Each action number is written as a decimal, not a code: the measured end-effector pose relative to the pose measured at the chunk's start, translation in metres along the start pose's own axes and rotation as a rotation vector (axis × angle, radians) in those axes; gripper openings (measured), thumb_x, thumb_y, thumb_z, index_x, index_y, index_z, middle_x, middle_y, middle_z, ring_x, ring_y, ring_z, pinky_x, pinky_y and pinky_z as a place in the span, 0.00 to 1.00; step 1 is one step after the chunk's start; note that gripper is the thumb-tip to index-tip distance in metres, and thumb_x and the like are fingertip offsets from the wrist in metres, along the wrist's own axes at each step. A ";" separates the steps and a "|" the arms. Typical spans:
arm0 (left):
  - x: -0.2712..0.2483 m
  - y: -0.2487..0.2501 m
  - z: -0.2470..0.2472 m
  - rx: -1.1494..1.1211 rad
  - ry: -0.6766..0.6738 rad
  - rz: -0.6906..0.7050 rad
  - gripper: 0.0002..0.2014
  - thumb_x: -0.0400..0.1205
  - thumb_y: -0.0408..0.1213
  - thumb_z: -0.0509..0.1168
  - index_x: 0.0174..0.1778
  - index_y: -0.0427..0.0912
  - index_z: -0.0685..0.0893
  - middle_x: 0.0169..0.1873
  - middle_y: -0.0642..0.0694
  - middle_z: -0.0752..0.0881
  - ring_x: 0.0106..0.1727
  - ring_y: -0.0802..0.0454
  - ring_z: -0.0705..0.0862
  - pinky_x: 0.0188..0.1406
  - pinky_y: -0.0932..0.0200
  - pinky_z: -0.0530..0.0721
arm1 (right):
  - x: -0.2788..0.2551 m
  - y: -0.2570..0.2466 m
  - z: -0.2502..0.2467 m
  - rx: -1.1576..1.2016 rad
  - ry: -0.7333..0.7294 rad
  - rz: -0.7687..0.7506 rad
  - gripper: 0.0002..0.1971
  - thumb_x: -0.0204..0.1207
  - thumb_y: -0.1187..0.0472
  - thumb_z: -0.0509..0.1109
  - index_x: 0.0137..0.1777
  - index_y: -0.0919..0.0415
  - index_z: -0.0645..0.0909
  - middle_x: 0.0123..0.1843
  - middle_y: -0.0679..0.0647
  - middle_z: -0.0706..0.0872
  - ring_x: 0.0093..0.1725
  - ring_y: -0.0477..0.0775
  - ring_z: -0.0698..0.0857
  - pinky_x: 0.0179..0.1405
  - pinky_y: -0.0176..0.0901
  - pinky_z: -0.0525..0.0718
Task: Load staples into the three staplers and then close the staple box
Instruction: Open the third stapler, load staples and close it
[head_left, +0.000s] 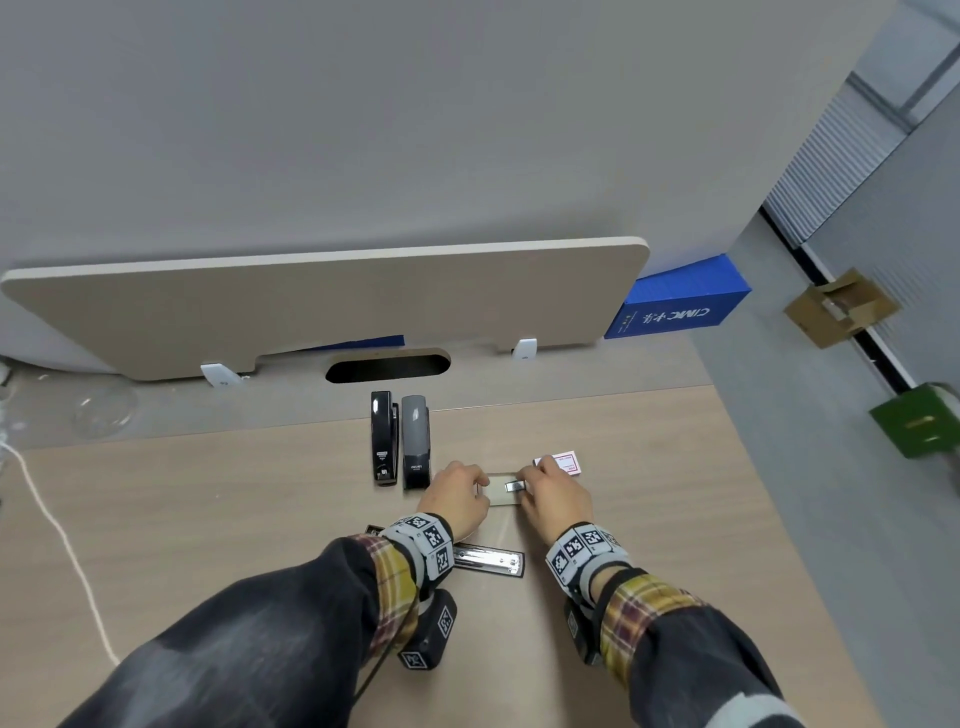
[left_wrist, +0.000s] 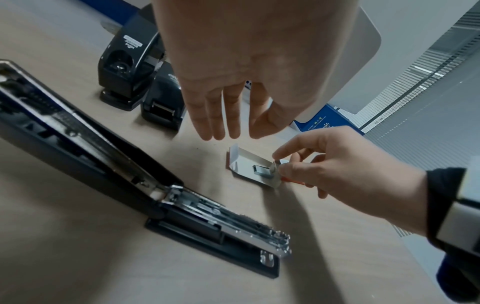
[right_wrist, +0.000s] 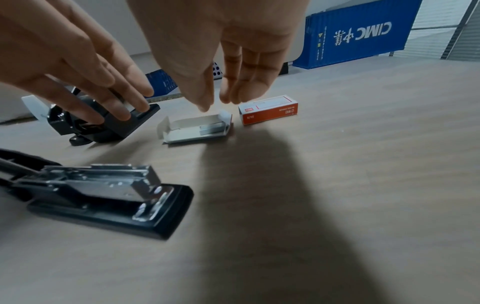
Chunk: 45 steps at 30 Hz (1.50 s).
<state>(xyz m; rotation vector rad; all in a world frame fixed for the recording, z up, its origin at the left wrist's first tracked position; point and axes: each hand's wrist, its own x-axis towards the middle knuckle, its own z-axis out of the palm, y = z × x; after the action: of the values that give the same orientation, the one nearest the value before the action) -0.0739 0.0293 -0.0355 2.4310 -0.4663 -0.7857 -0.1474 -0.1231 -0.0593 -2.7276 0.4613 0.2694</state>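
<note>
Below right hand, staple tray

Wood-grain desk, two shut staplers, opened stapler, staple tray, box sleeve

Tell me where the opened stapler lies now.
In the head view the opened stapler lies flat on the desk, nearest the person, between the wrists and just behind the staple tray.

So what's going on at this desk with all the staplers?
A person is refilling staplers. One stapler lies flipped open near them; two more stand closed farther back. Both hands are at the staple box's inner tray: the right hand pinches its end flap, the left hand hovers open above. The box sleeve sits beside it.
</note>
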 end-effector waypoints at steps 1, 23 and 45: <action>0.003 0.000 0.001 0.005 -0.022 -0.004 0.14 0.79 0.35 0.61 0.58 0.47 0.85 0.60 0.45 0.80 0.61 0.45 0.81 0.63 0.54 0.78 | 0.003 0.000 0.000 -0.012 -0.015 -0.016 0.12 0.78 0.54 0.62 0.60 0.52 0.79 0.57 0.53 0.77 0.51 0.61 0.82 0.43 0.48 0.80; 0.022 -0.002 -0.009 -0.408 -0.051 -0.039 0.08 0.83 0.35 0.60 0.45 0.44 0.84 0.34 0.43 0.86 0.29 0.49 0.84 0.36 0.53 0.86 | 0.030 -0.008 -0.014 0.411 0.021 0.117 0.06 0.71 0.49 0.72 0.39 0.47 0.78 0.42 0.44 0.85 0.42 0.45 0.83 0.42 0.40 0.79; -0.037 -0.024 -0.027 -0.773 -0.115 -0.219 0.06 0.80 0.23 0.63 0.42 0.33 0.84 0.32 0.35 0.86 0.30 0.47 0.89 0.30 0.58 0.90 | -0.041 -0.049 -0.008 0.363 -0.027 -0.125 0.11 0.73 0.58 0.72 0.54 0.56 0.87 0.48 0.50 0.90 0.45 0.49 0.86 0.52 0.44 0.83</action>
<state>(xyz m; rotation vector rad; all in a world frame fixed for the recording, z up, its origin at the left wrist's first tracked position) -0.0816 0.0758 -0.0152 1.7293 0.0750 -0.9767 -0.1670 -0.0716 -0.0267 -2.3827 0.2973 0.1699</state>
